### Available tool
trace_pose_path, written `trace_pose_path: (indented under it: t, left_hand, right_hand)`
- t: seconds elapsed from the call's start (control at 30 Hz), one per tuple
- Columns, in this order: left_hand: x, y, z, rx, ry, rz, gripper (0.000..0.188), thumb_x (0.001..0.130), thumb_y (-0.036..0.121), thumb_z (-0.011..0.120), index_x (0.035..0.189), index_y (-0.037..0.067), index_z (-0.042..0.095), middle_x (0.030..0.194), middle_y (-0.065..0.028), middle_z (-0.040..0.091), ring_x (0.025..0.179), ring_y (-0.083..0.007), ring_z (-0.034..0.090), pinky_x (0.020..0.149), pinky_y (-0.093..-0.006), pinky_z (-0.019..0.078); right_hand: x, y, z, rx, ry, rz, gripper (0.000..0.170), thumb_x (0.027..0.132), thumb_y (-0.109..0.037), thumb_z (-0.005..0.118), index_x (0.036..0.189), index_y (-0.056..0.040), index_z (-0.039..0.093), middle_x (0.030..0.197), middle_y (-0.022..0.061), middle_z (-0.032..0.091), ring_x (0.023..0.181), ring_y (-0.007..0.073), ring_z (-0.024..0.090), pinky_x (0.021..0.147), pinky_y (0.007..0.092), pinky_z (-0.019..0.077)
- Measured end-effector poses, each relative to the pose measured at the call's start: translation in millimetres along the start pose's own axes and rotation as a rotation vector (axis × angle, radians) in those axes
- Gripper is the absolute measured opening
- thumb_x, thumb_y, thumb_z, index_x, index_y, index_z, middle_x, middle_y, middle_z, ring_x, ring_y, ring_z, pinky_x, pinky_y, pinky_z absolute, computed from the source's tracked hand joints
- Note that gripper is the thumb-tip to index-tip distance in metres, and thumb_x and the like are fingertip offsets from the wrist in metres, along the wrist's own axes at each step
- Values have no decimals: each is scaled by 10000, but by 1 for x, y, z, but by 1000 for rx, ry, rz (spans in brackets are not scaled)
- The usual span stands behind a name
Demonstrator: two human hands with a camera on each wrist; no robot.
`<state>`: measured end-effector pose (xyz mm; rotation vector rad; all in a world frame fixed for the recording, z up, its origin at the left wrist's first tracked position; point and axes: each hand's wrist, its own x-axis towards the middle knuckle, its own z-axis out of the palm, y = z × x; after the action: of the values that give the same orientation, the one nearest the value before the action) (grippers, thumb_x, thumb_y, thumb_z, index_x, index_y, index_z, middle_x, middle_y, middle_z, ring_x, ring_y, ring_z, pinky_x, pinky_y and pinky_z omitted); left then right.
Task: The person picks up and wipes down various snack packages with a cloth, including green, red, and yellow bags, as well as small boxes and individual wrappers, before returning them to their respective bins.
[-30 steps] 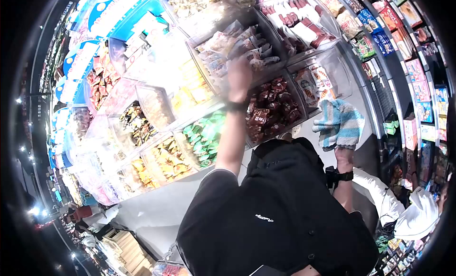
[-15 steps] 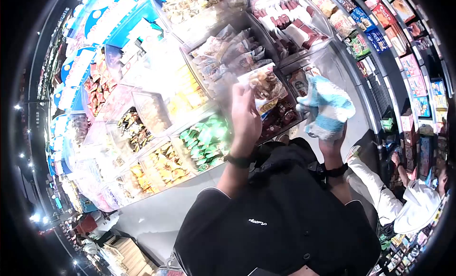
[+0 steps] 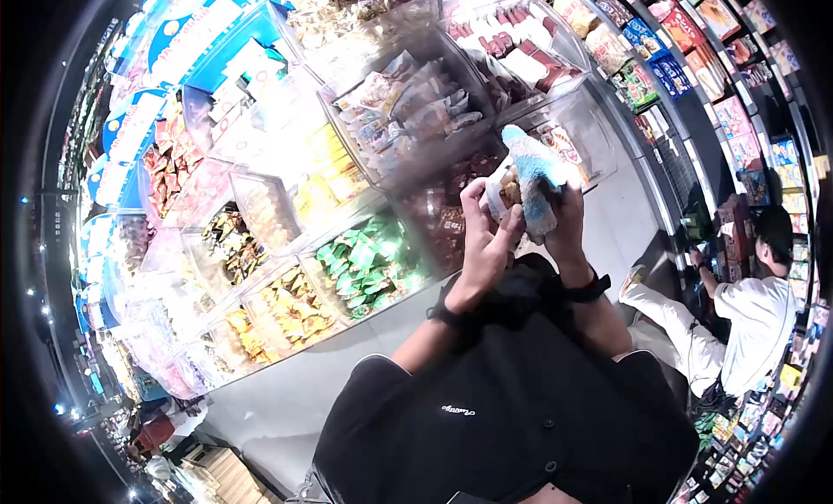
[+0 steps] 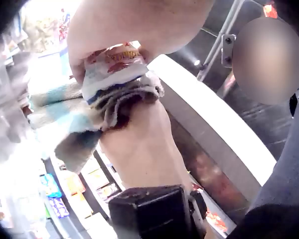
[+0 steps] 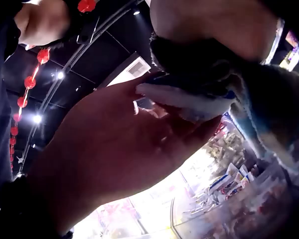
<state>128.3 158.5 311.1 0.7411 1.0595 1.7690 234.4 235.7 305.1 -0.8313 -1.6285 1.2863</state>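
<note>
In front of the chest, my left hand (image 3: 488, 248) grips a clear snack packet (image 3: 506, 196) with brown pieces inside, fingers and thumb on either side of it. Close beside it, my right hand (image 3: 568, 230) holds a fuzzy blue-and-white striped cloth (image 3: 536, 178) bunched against the packet. The left wrist view has the packet's printed white end (image 4: 114, 69) under my left hand (image 4: 134, 25), with the cloth (image 4: 65, 122) touching it. Seen from the right wrist, the palm of my left hand (image 5: 104, 144) is in shadow, and the cloth (image 5: 274, 104) hangs at the right.
Below and left of the hands stand clear bins of wrapped sweets: green packets (image 3: 369, 265), yellow packets (image 3: 299, 304) and clear snack packets (image 3: 408, 105). A person in white (image 3: 759, 330) is low by the shelves of packaged goods (image 3: 729, 113) at the right.
My left hand reached into the bin of clear packets, lifted one out and brought it toward the chest. My right hand moved left with the cloth, which now meets the packet.
</note>
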Motion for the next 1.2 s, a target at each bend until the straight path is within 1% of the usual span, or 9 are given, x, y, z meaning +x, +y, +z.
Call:
trace_pose_path:
  t: [0.13, 0.3, 0.37, 0.57, 0.73, 0.93, 1.0, 1.13, 1.2]
  left_hand:
    - [-4, 18, 1, -1, -14, 44, 551, 941, 21, 521, 1384, 68, 196, 1259, -142, 448, 1083, -178, 503, 910, -309, 440]
    - [-5, 23, -5, -19, -28, 7, 519, 965, 94, 501, 1399, 58, 218, 1265, -128, 441, 1147, -181, 463, 979, -316, 384]
    - [-8, 25, -5, -15, -70, -10, 467, 983, 140, 453, 1389, 27, 251, 1254, -112, 450, 1166, -177, 442, 1010, -325, 347]
    - [-10, 23, -12, 6, -226, -28, 494, 958, 177, 488, 1367, -3, 279, 1260, -92, 456, 1169, -149, 431, 1011, -314, 341]
    - [-6, 25, -16, -276, -128, -130, 709, 765, -32, 711, 1336, 35, 295, 1234, -115, 508, 1131, -211, 540, 965, -358, 449]
    - [-3, 22, -28, -522, -60, -185, 648, 783, 54, 642, 1351, -13, 336, 1286, -183, 499, 1144, -304, 558, 965, -462, 483]
    - [-4, 22, -31, -580, -54, -179, 621, 814, 92, 653, 1351, -14, 358, 1282, -171, 512, 1150, -298, 556, 964, -462, 485]
    - [-5, 24, -35, -568, -40, -196, 570, 869, 134, 641, 1351, -12, 376, 1282, -157, 518, 1152, -293, 555, 958, -452, 491]
    - [-5, 18, -40, -546, -64, -193, 526, 893, 95, 611, 1352, 1, 370, 1281, -163, 519, 1150, -299, 555, 942, -451, 502]
  right_hand:
    - [-8, 22, -9, 542, 143, 306, 309, 942, -81, 502, 1222, 34, 438, 1125, 110, 584, 1005, 163, 586, 848, 315, 492]
    - [-29, -3, -3, -277, 84, -286, 308, 918, -18, 465, 1215, 46, 413, 1272, 254, 529, 1153, 316, 557, 967, 406, 432]
    - [-34, -5, 5, -235, 98, -422, 257, 887, 21, 477, 1139, 23, 432, 1285, 324, 489, 1196, 435, 508, 1008, 475, 390]
    - [-8, -26, 2, -332, -32, -607, 261, 901, 1, 452, 1159, 11, 420, 1284, 292, 504, 1191, 468, 497, 1011, 522, 383]
    - [-7, -13, -6, 23, 104, 64, 256, 942, -87, 488, 1140, 65, 546, 1046, 90, 634, 888, 127, 616, 789, 281, 511]
    - [-15, 1, 1, 542, 82, 55, 359, 957, -158, 510, 1270, 11, 465, 1201, 105, 568, 1058, 165, 579, 898, 332, 495]
    - [-19, 8, 0, 318, 22, -74, 382, 973, -177, 476, 1311, -6, 422, 1244, 107, 541, 1095, 175, 564, 927, 348, 483]
    - [-24, 12, 5, 945, 11, 218, 427, 939, -114, 548, 1329, -19, 403, 1248, 91, 539, 1110, 179, 557, 939, 353, 478]
    - [-30, 30, 1, 179, -84, -80, 482, 905, -46, 586, 1345, -26, 391, 1253, 86, 536, 1113, 182, 554, 927, 358, 493]
